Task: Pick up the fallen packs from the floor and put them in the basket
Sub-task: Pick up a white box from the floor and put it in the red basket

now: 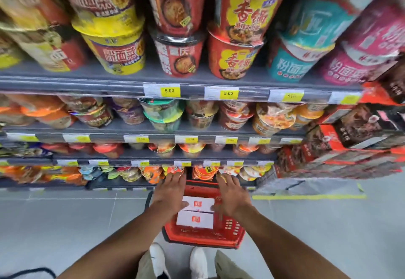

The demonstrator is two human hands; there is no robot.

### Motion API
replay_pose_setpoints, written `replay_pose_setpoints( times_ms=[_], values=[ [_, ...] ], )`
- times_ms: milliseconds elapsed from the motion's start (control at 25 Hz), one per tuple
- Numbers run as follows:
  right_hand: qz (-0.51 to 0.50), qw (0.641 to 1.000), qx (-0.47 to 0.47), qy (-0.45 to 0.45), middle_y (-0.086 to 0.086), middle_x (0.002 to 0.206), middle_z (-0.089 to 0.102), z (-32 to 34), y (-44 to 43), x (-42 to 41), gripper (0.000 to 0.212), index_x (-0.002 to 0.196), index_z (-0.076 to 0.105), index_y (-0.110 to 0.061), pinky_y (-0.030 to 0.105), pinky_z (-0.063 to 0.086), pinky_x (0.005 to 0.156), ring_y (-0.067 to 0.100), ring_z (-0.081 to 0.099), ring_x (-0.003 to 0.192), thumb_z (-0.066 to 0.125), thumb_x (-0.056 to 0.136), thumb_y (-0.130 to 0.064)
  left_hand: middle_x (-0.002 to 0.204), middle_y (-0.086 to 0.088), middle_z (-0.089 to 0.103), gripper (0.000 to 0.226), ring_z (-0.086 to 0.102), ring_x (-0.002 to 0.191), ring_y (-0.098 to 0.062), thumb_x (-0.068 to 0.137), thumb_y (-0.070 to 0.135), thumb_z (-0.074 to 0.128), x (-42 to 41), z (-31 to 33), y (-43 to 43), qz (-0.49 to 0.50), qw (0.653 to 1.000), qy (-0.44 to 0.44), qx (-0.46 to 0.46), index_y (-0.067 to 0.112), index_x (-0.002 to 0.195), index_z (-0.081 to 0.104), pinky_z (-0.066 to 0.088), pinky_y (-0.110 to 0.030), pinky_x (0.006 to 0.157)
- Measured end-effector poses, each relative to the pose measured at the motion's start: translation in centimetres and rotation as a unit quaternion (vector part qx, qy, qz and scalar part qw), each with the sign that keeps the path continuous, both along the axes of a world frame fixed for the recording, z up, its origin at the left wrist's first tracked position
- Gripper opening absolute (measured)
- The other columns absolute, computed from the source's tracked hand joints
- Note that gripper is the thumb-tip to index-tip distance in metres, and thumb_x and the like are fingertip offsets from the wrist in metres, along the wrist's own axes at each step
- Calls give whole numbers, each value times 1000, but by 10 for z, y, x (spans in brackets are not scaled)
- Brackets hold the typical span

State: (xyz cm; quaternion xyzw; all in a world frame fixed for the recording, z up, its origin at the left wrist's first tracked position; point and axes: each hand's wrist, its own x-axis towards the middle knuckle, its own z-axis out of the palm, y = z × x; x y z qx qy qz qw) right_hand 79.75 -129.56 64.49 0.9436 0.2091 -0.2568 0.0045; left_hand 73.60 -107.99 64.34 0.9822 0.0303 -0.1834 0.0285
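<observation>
Two white packs (195, 219), inside red basket (203, 239)

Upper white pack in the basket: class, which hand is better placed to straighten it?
Left hand, marginally: its thumb overlaps the edge of the upper white pack; the right hand spreads just beside it.

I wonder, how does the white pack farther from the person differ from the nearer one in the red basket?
The far pack lies between the left hand and right hand, the left thumb over its end; the near pack is clear of both. The far pack sits toward the shelves, the near pack toward the shoes. Both are white, bear a red square mark and lie face up in the basket.
</observation>
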Motion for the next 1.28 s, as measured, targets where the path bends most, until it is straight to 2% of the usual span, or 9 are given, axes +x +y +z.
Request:
replay_pose_setpoints(
  times_ms=[120, 200, 400, 600, 800, 1000, 1280],
  values=[
    [52, 999, 5, 9, 1, 169, 5, 10, 15, 10, 113, 160, 10, -28, 64, 27, 117, 29, 9, 155, 71, 75, -71, 158, -9, 24, 98, 19, 148, -31, 84, 61, 66, -18, 6, 12, 67, 998, -6, 1, 18, 155, 15, 25, -48, 119],
    [86, 996, 13, 9, 1, 169, 6, 14, 32, 13, 116, 161, 11, -29, 64, 24, 117, 29, 10, 155, 71, 72, -74, 161, -8, 20, 97, 15, 150, -30, 84, 64, 63, -34, 9, 22, 107, 994, -9, 1, 20, 155, 15, 24, -48, 120],
    [205, 978, 45, 0, 0, 167, 16, 22, 99, 6, 118, 159, 15, -30, 60, 33, 114, 28, 18, 152, 68, 67, -81, 156, -7, 28, 98, 21, 148, -28, 83, 63, 63, -93, 19, 56, 227, 973, -36, 13, 20, 156, 14, 25, -48, 118],
    [318, 947, 46, 3, -1, 168, 12, 27, 182, -36, 115, 159, 15, -31, 59, 33, 114, 26, 16, 153, 74, 70, -70, 155, -4, 33, 97, 25, 147, -28, 80, 63, 67, -179, 21, 94, 348, 936, -54, 19, 21, 154, 22, 28, -44, 115],
    [427, 903, 47, 5, -1, 167, 14, 30, 274, -119, 118, 159, 17, -30, 58, 30, 117, 25, 14, 153, 71, 66, -78, 154, -5, 38, 96, 32, 144, -30, 77, 63, 71, -289, 22, 136, 451, 890, -67, 23, 19, 152, 30, 33, -44, 112],
    [503, 863, 53, -5, -3, 166, 17, 31, 351, -227, 113, 157, 20, -31, 58, 32, 115, 22, 16, 153, 69, 66, -79, 158, -6, 31, 95, 24, 148, -30, 81, 62, 68, -411, 19, 174, 532, 844, -57, 27, 19, 153, 23, 28, -44, 116],
    [563, 824, 67, 9, -4, 167, 17, 34, 436, -369, 109, 157, 22, -30, 54, 32, 117, 21, 16, 153, 71, 70, -75, 161, -6, 26, 95, 21, 150, -28, 84, 63, 65, -559, 18, 214, 610, 789, -59, 44, 19, 155, 20, 25, -42, 117]
  ],
)
